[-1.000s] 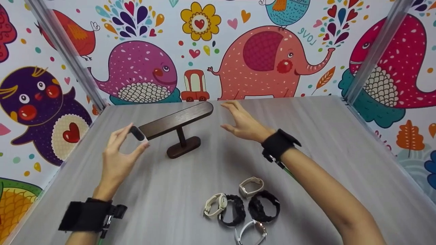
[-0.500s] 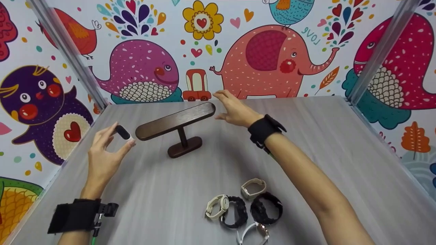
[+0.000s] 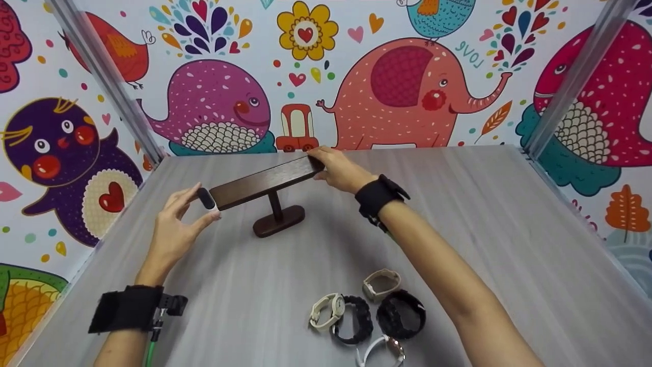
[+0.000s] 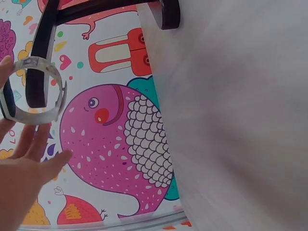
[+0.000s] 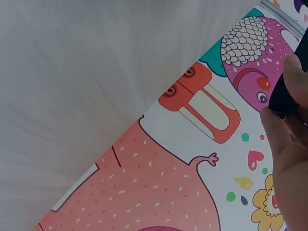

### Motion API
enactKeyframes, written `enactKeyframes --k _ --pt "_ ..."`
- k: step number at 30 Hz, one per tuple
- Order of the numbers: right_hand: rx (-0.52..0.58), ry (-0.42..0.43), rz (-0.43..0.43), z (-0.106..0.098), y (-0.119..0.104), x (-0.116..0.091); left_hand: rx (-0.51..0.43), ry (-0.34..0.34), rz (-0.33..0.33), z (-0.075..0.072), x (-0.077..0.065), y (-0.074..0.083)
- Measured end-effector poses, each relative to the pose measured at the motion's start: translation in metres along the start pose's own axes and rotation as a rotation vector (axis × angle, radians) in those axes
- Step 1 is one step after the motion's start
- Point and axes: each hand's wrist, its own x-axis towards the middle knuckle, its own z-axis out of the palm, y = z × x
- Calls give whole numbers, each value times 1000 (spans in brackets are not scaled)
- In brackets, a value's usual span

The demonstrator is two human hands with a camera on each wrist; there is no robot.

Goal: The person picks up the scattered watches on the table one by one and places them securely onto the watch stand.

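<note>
My left hand (image 3: 175, 224) pinches a smart band (image 3: 206, 199) with a black face and a white strap between thumb and fingers. The band stands at the left end of a dark brown wooden T-bar watch stand (image 3: 265, 179). In the left wrist view the band's loop (image 4: 41, 115) surrounds the tip of the bar (image 4: 36, 89), which shows inside it. At the bar's other end, my right hand (image 3: 341, 168) grips the wood, thumb below and fingers over the top. The right wrist view shows that dark bar end (image 5: 281, 98) between thumb and fingers.
Nearer the front of the grey table (image 3: 229, 306) lie a cream watch (image 3: 326, 311), a beige watch (image 3: 382, 284), two black watches (image 3: 359, 321) and a white-strapped watch (image 3: 382, 351). Printed cartoon walls (image 3: 219, 102) enclose the back and sides.
My right hand has moved left and taken hold of the stand's right end. My left hand drew the band away leftward, then brought it back to the bar's left end.
</note>
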Motion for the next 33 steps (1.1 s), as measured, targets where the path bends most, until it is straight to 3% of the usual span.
enactKeyframes --k 10,17,28,33 --pt "15 16 5 3 -1 1 2 -46 42 7 7 -7" --pt "5 45 -29 1 0 0 -16 -78 50 11 16 -4" --pt "9 43 -13 3 0 -1 90 -104 52 33 35 8" --pt "-1 45 -22 4 0 -1 128 -93 104 44 42 14"
